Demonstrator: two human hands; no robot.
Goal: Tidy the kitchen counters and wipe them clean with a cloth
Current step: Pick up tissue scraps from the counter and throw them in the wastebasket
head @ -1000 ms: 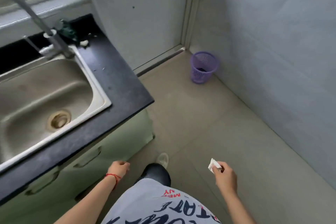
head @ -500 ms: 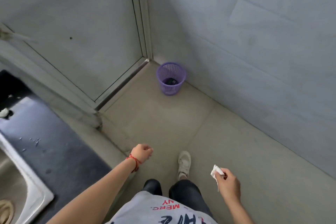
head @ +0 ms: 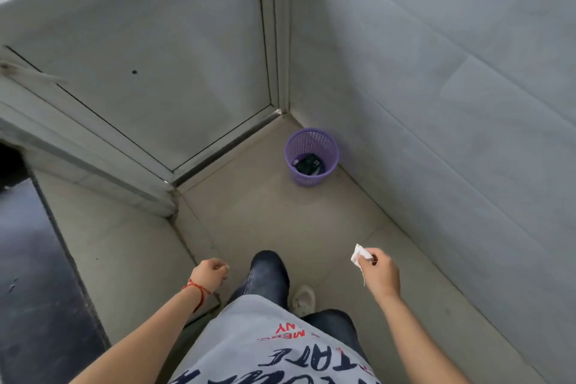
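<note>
My right hand pinches a small white scrap of paper between thumb and fingers, held out over the floor. My left hand, with a red string at the wrist, is curled into a loose fist; a tiny white speck shows at its fingertips, too small to identify. A purple mesh wastebasket stands on the floor in the far corner, ahead of both hands, with a dark object lying in it. The dark counter top runs along the left edge of the view.
A metal-framed door fills the wall ahead, with a raised sill at its foot. A tiled wall runs along the right. Beige floor tiles lie between me and the basket. My leg and white shoe are below.
The view has swung right, away from the sink, which has left the frame. The wastebasket now appears nearer and more central. Both hands kept their hold and posture.
</note>
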